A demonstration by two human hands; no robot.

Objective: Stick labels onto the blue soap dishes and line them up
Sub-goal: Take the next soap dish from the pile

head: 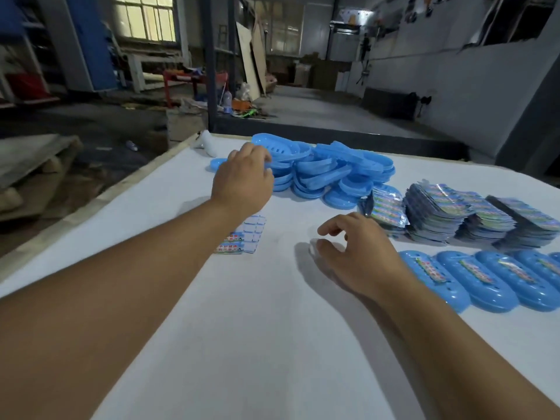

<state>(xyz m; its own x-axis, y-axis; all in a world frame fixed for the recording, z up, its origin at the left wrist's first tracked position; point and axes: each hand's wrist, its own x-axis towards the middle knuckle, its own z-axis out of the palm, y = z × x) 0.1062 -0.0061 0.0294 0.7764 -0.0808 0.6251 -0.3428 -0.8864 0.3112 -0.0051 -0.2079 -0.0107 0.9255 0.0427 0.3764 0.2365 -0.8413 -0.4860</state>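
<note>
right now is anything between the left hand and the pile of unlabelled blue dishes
Nothing visible. The left hand is at the near edge of the pile of blue dishes, fingers over it; whether it grips one cannot be told.

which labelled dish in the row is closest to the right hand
The leftmost labelled dish in the row; it lies just beside the right hand, the others stretch away rightward.

- A white bottle [207, 143] lies at the far left corner of the white table [266, 328].
- A wooden pallet [33, 168] sits on the floor off the table's left edge.
- A red bench [194, 83], leaning boards [251, 62] and a bright window [145, 18] stand beyond the far edge.
</note>
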